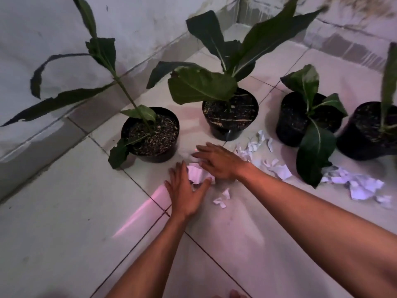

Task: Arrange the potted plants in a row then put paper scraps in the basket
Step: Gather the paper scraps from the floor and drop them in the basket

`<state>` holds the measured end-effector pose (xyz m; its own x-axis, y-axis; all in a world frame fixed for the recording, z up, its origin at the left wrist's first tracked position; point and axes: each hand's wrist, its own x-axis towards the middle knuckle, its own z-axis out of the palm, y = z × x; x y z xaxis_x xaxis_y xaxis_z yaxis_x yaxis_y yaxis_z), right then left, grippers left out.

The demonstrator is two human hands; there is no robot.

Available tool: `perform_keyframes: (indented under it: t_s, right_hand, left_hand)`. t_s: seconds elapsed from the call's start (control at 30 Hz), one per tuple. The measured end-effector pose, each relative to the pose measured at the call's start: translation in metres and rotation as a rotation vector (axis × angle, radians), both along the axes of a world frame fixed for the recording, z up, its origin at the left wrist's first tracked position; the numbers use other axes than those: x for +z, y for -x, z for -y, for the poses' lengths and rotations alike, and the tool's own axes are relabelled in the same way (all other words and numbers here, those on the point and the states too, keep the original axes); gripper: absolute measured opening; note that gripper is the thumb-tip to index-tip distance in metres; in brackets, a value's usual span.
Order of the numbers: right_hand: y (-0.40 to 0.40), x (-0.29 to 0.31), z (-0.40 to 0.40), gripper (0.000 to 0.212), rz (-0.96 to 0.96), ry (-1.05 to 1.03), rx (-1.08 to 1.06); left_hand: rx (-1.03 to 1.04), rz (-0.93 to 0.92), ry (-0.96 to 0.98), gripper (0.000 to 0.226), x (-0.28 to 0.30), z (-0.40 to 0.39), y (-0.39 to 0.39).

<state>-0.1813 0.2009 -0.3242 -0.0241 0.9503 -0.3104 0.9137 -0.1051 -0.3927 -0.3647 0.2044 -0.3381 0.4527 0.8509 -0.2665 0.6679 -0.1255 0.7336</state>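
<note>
White paper scraps [198, 174] bunched between left hand [184, 190] and right hand [219, 162], both spread flat.

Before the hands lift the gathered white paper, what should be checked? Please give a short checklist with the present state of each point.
1. Four black plastic pots stand in a row by the wall, leftmost to rightmost: ok.
2. Left hand and right hand close around the white crumpled paper bundle: ok, though not gripped yet.
3. Small torn scraps beside the bundle collected: not ok.
4. Loose paper pile at the right collected: not ok.
5. Basket within reach: cannot tell, none in view.
6. Drooping green leaf clear of the scraps: not ok, it hangs over them.
</note>
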Motion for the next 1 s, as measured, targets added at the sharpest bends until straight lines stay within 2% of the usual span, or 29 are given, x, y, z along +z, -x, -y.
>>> perform_keyframes:
  t_s: [0.1,0.13,0.17,0.23,0.27,0.3,0.4,0.43,0.5,0.6,0.73,0.87,0.93,1.0]
  right_hand:
    - [-0.010,0.006,0.031,0.051,-0.013,-0.023,-0.025]
    - [-0.014,0.009,0.043,0.049,-0.034,-0.098,-0.057]
    - [-0.018,0.012,0.055,0.044,-0.062,-0.236,-0.139]
    - [-0.025,0.016,0.077,0.031,-0.084,-0.592,-0.432]
    - [-0.033,0.017,0.085,0.027,-0.073,-0.704,-0.575]
    - [-0.043,0.018,0.089,0.028,-0.046,-0.719,-0.677]
    - [-0.075,0.012,0.089,0.047,-0.044,-0.409,-0.786]
    - [-0.082,0.008,0.089,0.051,-0.092,-0.308,-0.764]
    - [-0.088,0.003,0.091,0.050,-0.112,-0.238,-0.637]
    - [-0.074,0.001,0.102,0.043,-0.119,-0.253,-0.480]
    - [-0.045,0.013,0.126,0.037,-0.177,-0.326,-0.481]
    - [-0.016,0.021,0.154,0.037,-0.221,-0.273,-0.441]
    - [-0.008,0.027,0.168,0.040,-0.274,-0.283,-0.467]
    - [-0.014,0.036,0.182,0.044,-0.260,-0.378,-0.555]
  left_hand:
    - [-0.143,-0.002,-0.045,0.100,0.001,0.011,-0.012]
    - [-0.191,0.013,-0.045,0.102,0.000,0.015,-0.016]
    - [-0.222,0.034,-0.039,0.106,0.000,0.018,-0.020]
    - [-0.236,0.092,-0.058,0.111,-0.001,0.023,-0.028]
    - [-0.226,0.107,-0.087,0.112,-0.003,0.024,-0.034]
    - [-0.226,0.103,-0.125,0.114,-0.004,0.023,-0.041]
    - [-0.300,0.035,-0.259,0.124,-0.011,0.020,-0.061]
    - [-0.334,0.024,-0.280,0.126,-0.012,0.019,-0.069]
    - [-0.402,0.025,-0.311,0.123,-0.012,0.017,-0.084]
    - [-0.478,0.057,-0.330,0.109,-0.012,0.020,-0.094]
    - [-0.561,0.052,-0.266,0.106,-0.010,0.029,-0.084]
    - [-0.650,0.100,-0.240,0.101,-0.007,0.039,-0.054]
    - [-0.650,0.137,-0.194,0.107,-0.001,0.041,-0.043]
    - [-0.634,0.165,-0.164,0.118,0.004,0.036,-0.030]
